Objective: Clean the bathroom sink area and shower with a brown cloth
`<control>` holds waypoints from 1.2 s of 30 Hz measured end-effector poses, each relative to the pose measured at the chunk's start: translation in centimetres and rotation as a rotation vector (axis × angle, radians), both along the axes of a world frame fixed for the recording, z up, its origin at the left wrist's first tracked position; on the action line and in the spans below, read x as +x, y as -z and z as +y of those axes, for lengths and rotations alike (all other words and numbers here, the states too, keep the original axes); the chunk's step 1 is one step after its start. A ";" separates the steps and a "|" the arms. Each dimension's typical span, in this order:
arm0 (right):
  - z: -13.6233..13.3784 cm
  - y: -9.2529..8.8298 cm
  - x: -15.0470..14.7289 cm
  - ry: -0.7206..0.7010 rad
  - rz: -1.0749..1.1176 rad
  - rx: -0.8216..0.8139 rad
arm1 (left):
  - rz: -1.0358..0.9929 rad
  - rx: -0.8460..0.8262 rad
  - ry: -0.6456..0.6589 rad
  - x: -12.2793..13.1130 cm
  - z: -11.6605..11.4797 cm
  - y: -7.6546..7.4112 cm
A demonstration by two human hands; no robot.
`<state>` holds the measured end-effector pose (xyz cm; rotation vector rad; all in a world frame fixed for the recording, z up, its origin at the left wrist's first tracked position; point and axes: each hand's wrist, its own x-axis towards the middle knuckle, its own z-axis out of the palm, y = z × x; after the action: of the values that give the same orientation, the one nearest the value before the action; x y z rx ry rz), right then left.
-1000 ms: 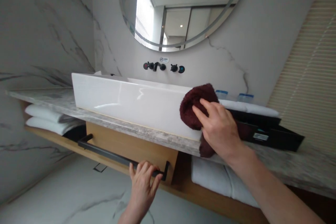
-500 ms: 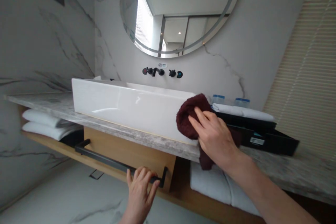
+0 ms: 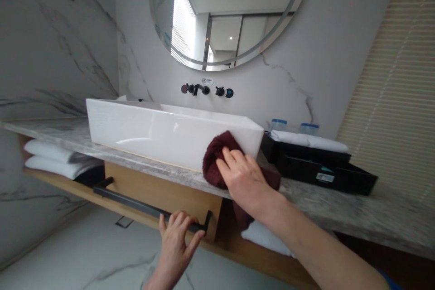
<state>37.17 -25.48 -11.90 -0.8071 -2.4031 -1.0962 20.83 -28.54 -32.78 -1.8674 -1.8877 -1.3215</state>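
Note:
My right hand (image 3: 243, 174) grips a dark maroon cloth (image 3: 217, 158) and presses it against the lower right of the white basin's (image 3: 146, 124) front wall. Part of the cloth hangs down past the edge of the grey stone counter (image 3: 326, 213). Lower down, my left hand (image 3: 176, 240) has its fingers hooked over the black towel bar (image 3: 136, 204), near its right end. The bar is fixed to a light wood drawer front (image 3: 159, 186) beneath the counter.
Black trays (image 3: 326, 176) with a folded white towel (image 3: 309, 140) stand right of the basin, glasses (image 3: 309, 128) behind. Folded white towels (image 3: 50, 158) lie on the shelf at left. A black wall tap (image 3: 200, 89) sits below a round mirror (image 3: 231, 18).
My right hand has moved left and slightly down with the cloth along the basin's front, uncovering its right corner. My left hand stays on the bar. The view has shifted slightly.

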 end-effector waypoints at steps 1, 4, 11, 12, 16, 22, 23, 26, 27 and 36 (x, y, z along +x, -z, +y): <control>-0.4 0.6 -0.1 -0.056 -0.013 -0.123 | -0.001 -0.006 0.004 0.0 -0.1 -0.1; -1.7 2.0 1.5 -0.188 0.016 -0.283 | -0.016 -0.015 0.008 0.1 -0.2 -0.2; 0.1 -1.2 4.0 -0.039 0.094 0.324 | -0.045 -0.017 0.014 0.3 -0.1 0.1; 0.6 -1.7 3.6 -0.003 0.076 0.343 | -0.040 -0.019 0.014 0.3 -0.2 0.1; 1.2 -1.7 3.0 0.063 0.020 0.350 | -0.023 -0.014 0.017 0.1 -0.3 0.0; 0.5 -2.2 2.5 0.117 -0.004 0.343 | -0.014 0.006 0.008 0.0 0.2 0.1; 0.5 -2.2 2.3 0.121 0.002 0.345 | -0.010 0.007 0.007 -0.1 0.2 0.1; 0.3 -0.7 2.6 0.121 -0.007 0.342 | 0.000 -0.005 0.015 -0.2 0.2 0.1; 0.2 0.3 3.1 0.112 -0.014 0.333 | 0.001 -0.009 0.018 -0.2 0.2 0.1; -0.1 0.8 4.1 0.073 0.007 0.321 | -0.009 -0.003 0.011 -0.1 0.3 0.4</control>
<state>41.24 -25.54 -12.66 -0.7895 -2.1279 -1.4565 20.69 -28.22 -33.14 -1.8791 -1.8876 -1.3331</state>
